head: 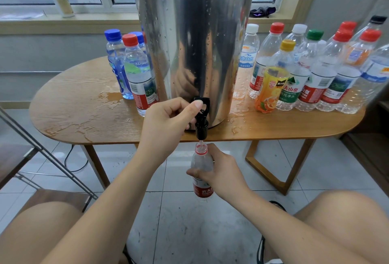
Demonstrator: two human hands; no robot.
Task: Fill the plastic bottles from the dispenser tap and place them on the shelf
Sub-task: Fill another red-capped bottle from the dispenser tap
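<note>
Filling position at the dispenser. The left hand (168, 120) has its fingers curled, with the thumb laid on top of the black tap lever (203, 103) and the index finger bent under it, so that the lever is pinched between them. The tap spout (201, 130) hangs just below these fingers, past the table's edge, at the foot of the steel dispenser (193, 42).

Directly under the spout, the right hand (224, 171) grips an uncapped plastic bottle (202, 181) with a red label. The thumb crosses the front of the bottle's waist and the other fingers wrap behind it. The bottle stands upright, its red-ringed mouth just above the right fingers and just below the spout. A thin clear stream (201, 142) joins spout and mouth. The water level inside cannot be told.

Beyond the left fingers, on their outer side, a few capped bottles (136, 70) stand on the wooden table (73, 116) beside a puddle (109, 97). Beyond the right fingers, on the dispenser's other side, stands a larger cluster of capped bottles (324, 70), among them an orange drink bottle (271, 88). A metal rack frame (42, 150) lies well outside the left forearm.
</note>
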